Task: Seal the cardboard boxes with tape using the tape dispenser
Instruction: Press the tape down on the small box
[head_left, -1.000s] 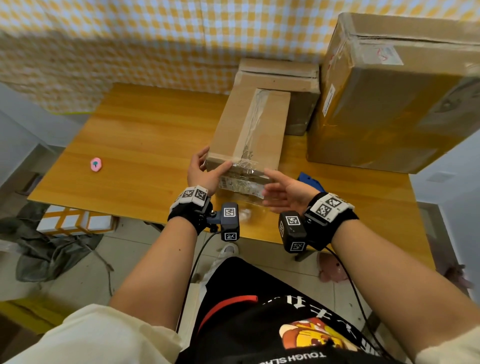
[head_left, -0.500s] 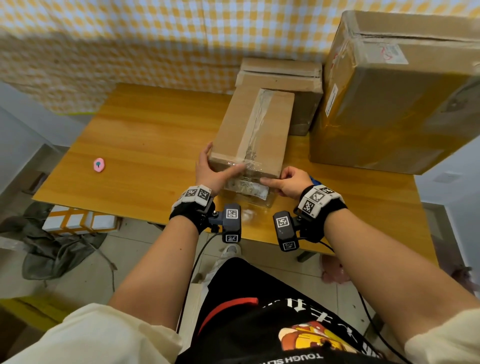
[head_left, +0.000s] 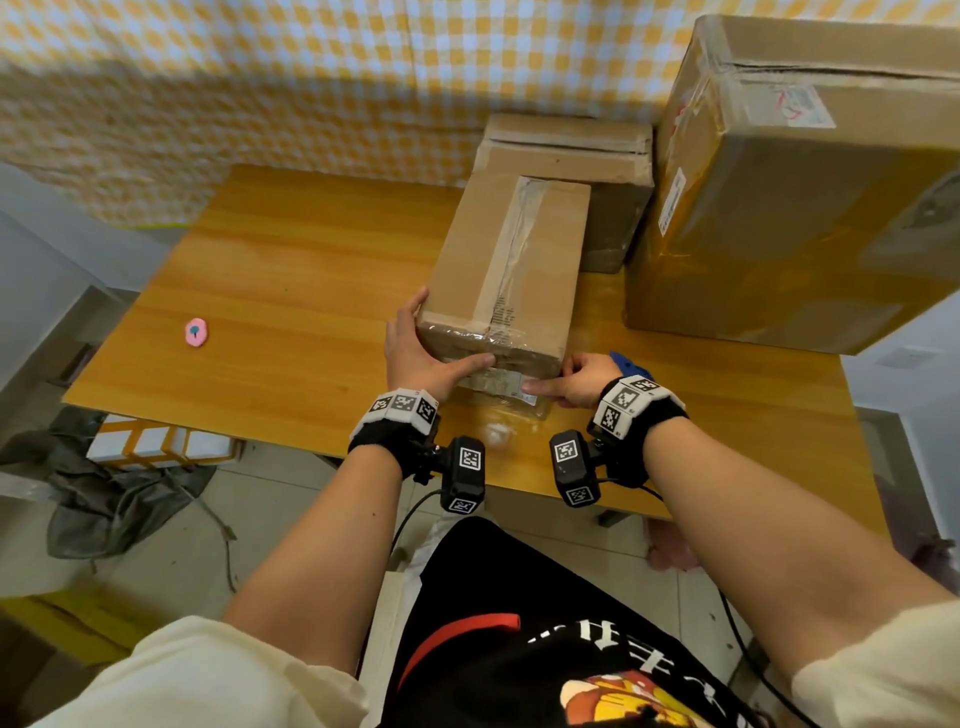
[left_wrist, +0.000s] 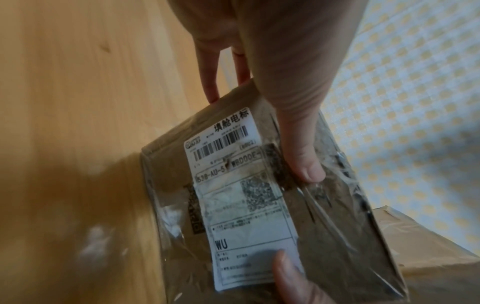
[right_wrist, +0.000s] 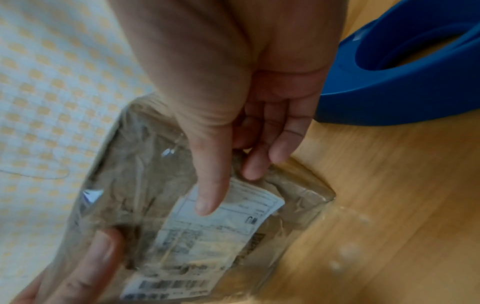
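A long cardboard box (head_left: 467, 270) lies lengthwise on the wooden table (head_left: 285, 291), with clear tape down its top seam and over the near end. My left hand (head_left: 415, 356) spans the near left corner. Its fingers (left_wrist: 207, 82) lie straight along the side and its thumb (left_wrist: 303, 160) presses the tape on the end face. My right hand (head_left: 584, 382) is at the near right corner, thumb (right_wrist: 210, 185) flat on the white shipping label (left_wrist: 241, 216), fingers (right_wrist: 259, 156) against the box's right edge. The blue tape dispenser (head_left: 631, 366) lies on the table just behind my right hand, held by neither hand.
A very large taped box (head_left: 805, 208) stands at the right and a medium box (head_left: 571, 150) sits behind the long one against the checked wall. A small pink object (head_left: 196, 331) lies at the table's left. The table's front edge is just below my wrists.
My right hand has come in from hovering off the box, and its thumb now presses the label. My left thumb has slid further right along the taped end face.
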